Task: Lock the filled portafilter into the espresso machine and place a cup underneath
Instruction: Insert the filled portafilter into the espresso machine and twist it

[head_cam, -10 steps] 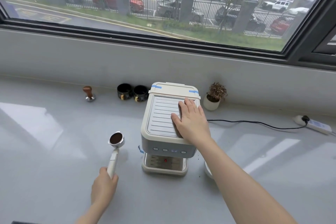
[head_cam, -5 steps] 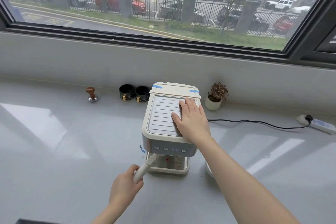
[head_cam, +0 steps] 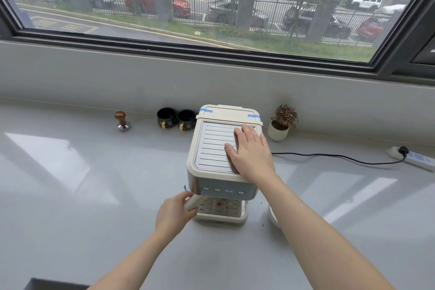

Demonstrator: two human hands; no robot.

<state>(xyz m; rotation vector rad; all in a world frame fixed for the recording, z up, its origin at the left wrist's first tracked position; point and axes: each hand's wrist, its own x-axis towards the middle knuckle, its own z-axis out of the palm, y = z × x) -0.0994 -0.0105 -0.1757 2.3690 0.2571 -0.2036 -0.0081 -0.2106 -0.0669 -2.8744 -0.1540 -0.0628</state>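
most of the portafilter (head_cam: 191, 202) hides under the espresso machine (head_cam: 221, 148); left hand (head_cam: 173, 215) clamps its handle, right hand (head_cam: 253, 154) lies flat, fingers together, atop the machine on a grey counter (head_cam: 82, 183) below the window.

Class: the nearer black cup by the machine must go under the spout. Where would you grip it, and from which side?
Probably grip the cup by its gold handle, coming from the front: the handle faces the viewer, the machine crowds its right, and the second cup its left.

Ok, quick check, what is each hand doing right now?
Left hand: closed around the cream portafilter handle under the machine's front.
Right hand: open, flat on the cream espresso machine, holding nothing.
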